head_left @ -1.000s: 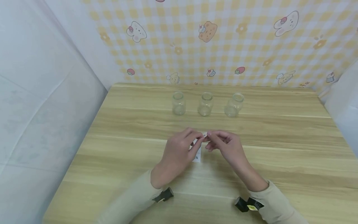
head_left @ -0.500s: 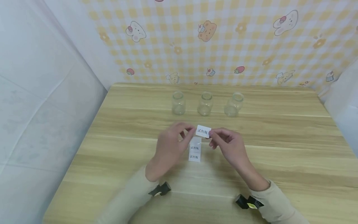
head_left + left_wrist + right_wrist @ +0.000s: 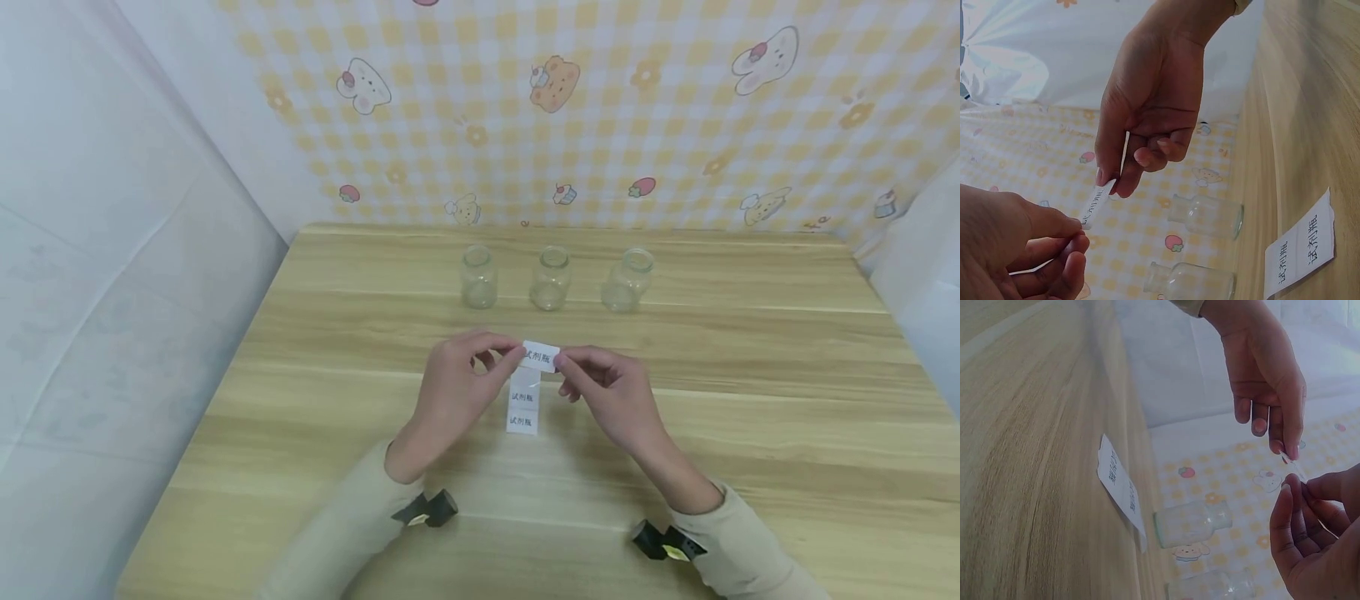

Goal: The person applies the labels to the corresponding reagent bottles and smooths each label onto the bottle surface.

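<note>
Head view: pinching a white printed label by its opposite ends, with thumb and finger of the left hand at one end and of the right hand at the other, up off the surface. Apparently peeled free already, but not yet stuck anywhere. Left over, just on the near side: two more labels on a backing sheet. Beyond both hands: a row of three upright glass jars, without any visible label. Seemingly early on.
</note>
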A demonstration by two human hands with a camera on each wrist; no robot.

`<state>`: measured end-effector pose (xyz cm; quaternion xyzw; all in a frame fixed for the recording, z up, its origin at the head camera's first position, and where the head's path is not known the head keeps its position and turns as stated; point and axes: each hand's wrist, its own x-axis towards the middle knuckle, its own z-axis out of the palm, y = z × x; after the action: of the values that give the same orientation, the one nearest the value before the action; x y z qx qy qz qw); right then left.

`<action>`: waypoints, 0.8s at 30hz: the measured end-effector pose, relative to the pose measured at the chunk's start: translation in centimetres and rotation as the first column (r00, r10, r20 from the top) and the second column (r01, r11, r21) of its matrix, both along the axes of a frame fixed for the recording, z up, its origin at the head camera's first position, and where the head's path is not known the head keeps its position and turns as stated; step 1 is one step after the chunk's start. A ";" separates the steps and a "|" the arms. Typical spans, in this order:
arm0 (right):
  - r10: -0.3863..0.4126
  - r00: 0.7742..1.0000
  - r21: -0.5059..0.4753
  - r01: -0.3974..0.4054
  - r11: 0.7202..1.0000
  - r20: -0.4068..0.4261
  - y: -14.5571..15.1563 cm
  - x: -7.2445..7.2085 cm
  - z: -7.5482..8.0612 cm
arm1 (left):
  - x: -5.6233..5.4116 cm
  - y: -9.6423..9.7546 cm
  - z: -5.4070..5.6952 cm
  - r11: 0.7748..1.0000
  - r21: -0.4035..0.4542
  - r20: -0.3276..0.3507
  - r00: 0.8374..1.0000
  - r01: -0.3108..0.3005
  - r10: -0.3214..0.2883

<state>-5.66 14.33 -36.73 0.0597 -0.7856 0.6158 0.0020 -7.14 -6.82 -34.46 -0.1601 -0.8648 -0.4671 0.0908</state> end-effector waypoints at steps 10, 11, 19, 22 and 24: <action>-0.009 1.000 -0.003 0.009 1.000 -0.004 -0.1 0.1 0.1 | 0.1 0.1 0.0 0.999 0.031 0.056 0.998 0.039 -0.040; -0.014 1.000 -0.005 0.014 1.000 0.002 -0.1 0.1 0.1 | 0.1 0.1 0.0 0.999 0.032 0.065 0.997 0.042 -0.044; -0.047 0.999 0.041 0.046 0.998 0.018 0.0 -0.1 -0.2 | 0.3 0.3 -0.2 0.998 0.044 0.085 0.995 0.052 -0.055; -0.050 0.999 0.036 0.049 0.998 0.000 0.1 -0.1 -0.2 | 0.3 0.4 -0.2 0.998 0.040 0.084 0.995 0.048 -0.051; -0.050 0.999 0.027 0.051 0.998 -0.011 0.1 -0.2 -0.2 | 0.3 0.4 -0.2 0.998 0.041 0.085 0.995 0.046 -0.049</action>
<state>-5.84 14.41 -36.96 0.0430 -0.7952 0.6045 0.0208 -6.80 -6.41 -34.65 -0.1586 -0.8547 -0.4922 0.0454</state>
